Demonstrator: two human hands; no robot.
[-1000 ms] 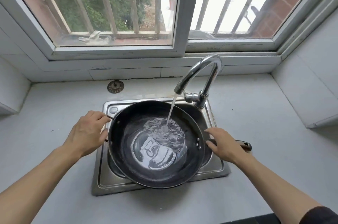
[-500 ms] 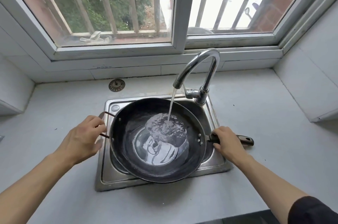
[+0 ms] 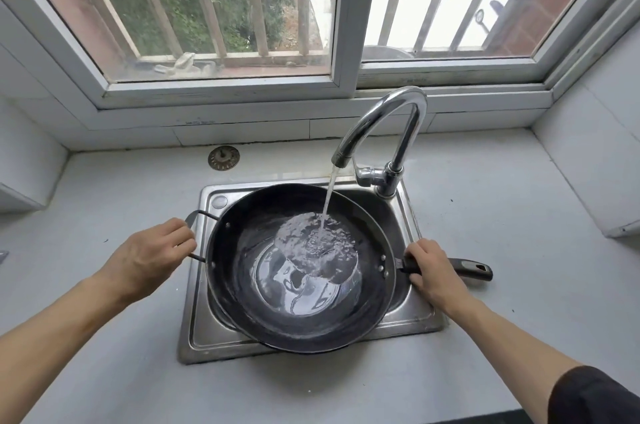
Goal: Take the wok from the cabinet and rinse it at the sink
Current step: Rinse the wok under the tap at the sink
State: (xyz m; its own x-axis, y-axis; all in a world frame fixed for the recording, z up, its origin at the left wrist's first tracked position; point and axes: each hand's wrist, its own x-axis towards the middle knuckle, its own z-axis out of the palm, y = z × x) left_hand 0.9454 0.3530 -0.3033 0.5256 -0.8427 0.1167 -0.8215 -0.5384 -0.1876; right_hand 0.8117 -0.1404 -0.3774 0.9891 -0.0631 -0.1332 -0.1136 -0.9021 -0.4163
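Observation:
A black wok sits over the steel sink, covering most of the basin. Water runs from the chrome tap into the wok and pools at its bottom. My left hand grips the wire loop handle on the wok's left side. My right hand is curled round the long black handle, close to the wok's rim.
A pale grey counter surrounds the sink. A round metal drain strainer lies on the counter behind the sink. A window with bars runs along the back wall. White tiled walls close in at the left and right.
My right hand has closed round the long handle, having hovered beside it before. More water has pooled in the wok. My left hand keeps its hold on the loop handle.

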